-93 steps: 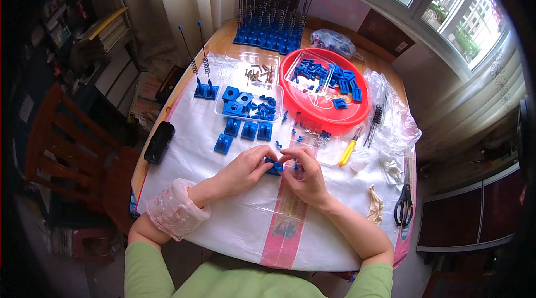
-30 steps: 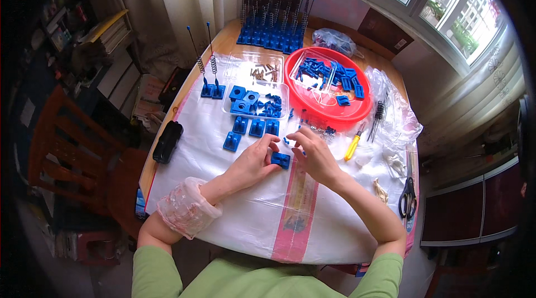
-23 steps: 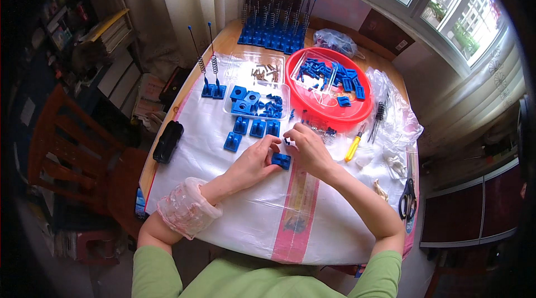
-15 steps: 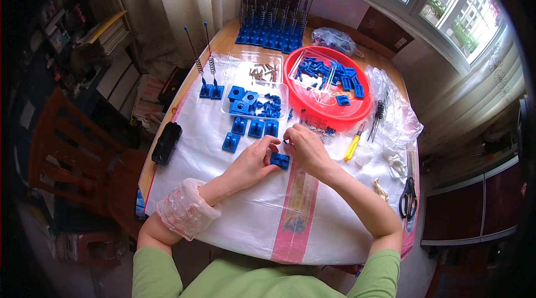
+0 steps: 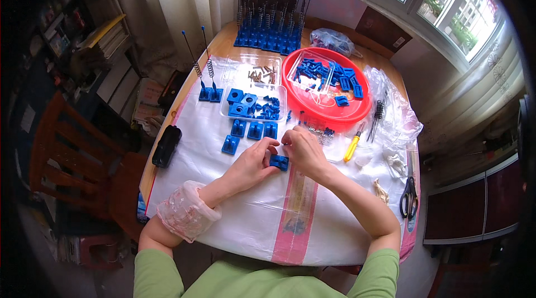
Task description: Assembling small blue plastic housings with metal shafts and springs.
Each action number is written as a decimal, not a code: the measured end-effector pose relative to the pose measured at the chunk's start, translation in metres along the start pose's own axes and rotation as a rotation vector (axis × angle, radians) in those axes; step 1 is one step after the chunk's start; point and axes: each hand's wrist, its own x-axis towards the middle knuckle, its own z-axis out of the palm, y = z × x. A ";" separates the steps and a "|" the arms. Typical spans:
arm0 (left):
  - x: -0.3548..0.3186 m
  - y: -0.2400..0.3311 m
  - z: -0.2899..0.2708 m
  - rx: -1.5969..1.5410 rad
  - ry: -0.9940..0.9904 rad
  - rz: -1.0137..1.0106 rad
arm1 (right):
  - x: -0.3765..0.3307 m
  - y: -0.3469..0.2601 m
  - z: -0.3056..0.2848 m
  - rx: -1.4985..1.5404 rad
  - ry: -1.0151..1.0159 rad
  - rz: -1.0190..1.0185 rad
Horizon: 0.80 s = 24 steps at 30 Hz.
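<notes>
My left hand (image 5: 250,163) grips a small blue plastic block (image 5: 279,163) by its left side, thumb along its near edge, on the white table cover. Just beyond the block's right end, my right hand (image 5: 306,152) is closed in a pinch. A small dark bit shows at its fingertips, too small to name. Beyond my left hand stand several blue bases with upright lugs (image 5: 255,130). Past them, a clear plastic tray (image 5: 225,109) holds blue square blocks with round holes and small blue pieces.
A red basin (image 5: 362,113) with blue parts stands at the back right. Nearby lie a yellow-handled screwdriver (image 5: 352,148), scissors (image 5: 408,197) and plastic bags (image 5: 399,108). At left are a black case (image 5: 167,146) and two spring-stemmed pieces (image 5: 210,94). Rows of similar assemblies (image 5: 268,41) stand at the back.
The view has shifted slightly. Both hands stay nearly in place, the left on the block and the right pinching just beside it.
</notes>
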 end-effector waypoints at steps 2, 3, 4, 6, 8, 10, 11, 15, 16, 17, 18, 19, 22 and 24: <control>0.000 0.000 0.000 -0.001 0.000 0.002 | 0.000 0.001 0.002 0.006 0.011 0.012; 0.000 0.001 0.000 -0.003 -0.001 0.001 | 0.001 0.001 0.001 0.034 0.000 0.021; 0.000 0.001 0.000 -0.005 -0.002 0.000 | 0.001 0.002 0.001 0.061 -0.010 0.030; 0.000 0.002 -0.001 -0.005 -0.002 0.003 | 0.003 0.005 0.000 0.107 -0.009 0.033; 0.001 0.002 0.000 -0.005 -0.004 0.012 | 0.004 0.010 0.000 0.140 0.012 0.025; 0.001 -0.001 0.001 -0.003 -0.003 0.008 | 0.004 0.012 -0.004 0.191 0.030 0.024; 0.001 -0.001 0.001 -0.001 -0.001 0.005 | 0.004 0.011 -0.007 0.217 0.039 0.022; 0.000 0.000 0.000 0.000 -0.003 -0.001 | -0.005 0.008 -0.030 0.260 0.117 0.047; 0.000 0.002 0.000 0.004 0.001 0.007 | -0.011 0.009 -0.036 0.264 0.116 0.070; 0.000 0.003 0.000 0.006 0.006 0.015 | -0.018 0.009 -0.043 0.264 0.113 0.093; 0.000 0.004 0.000 0.016 0.007 0.025 | -0.025 0.009 -0.050 0.265 0.110 0.115; 0.000 0.003 0.000 0.024 0.005 0.036 | -0.033 0.010 -0.057 0.273 0.100 0.130; 0.000 0.007 0.000 0.022 0.008 0.037 | -0.055 0.016 -0.059 0.289 0.125 0.207; -0.001 0.010 -0.001 0.017 0.008 0.025 | -0.064 0.019 -0.056 0.281 0.118 0.194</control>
